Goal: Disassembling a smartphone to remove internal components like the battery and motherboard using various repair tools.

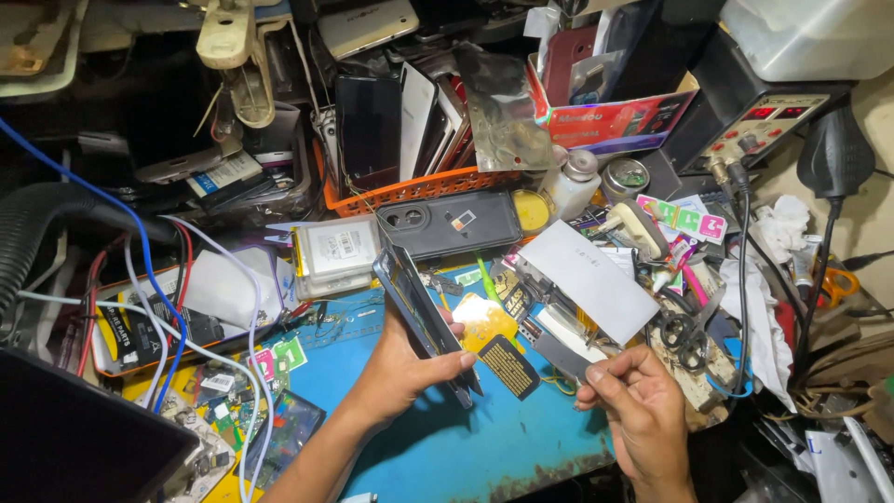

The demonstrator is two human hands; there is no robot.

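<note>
Blue workbench mat [438,447], cluttered w/ parts; dim light.

The left hand [405,359] is being raised from the lower left, its forearm angled up and to the right, the palm turned inward. Its fingers [456,361] are being curled and the thumb is being pressed across the front in a firm clasp. The right hand [638,405] is being held lower, knuckles upward, its thumb and forefinger being pinched together.
</note>
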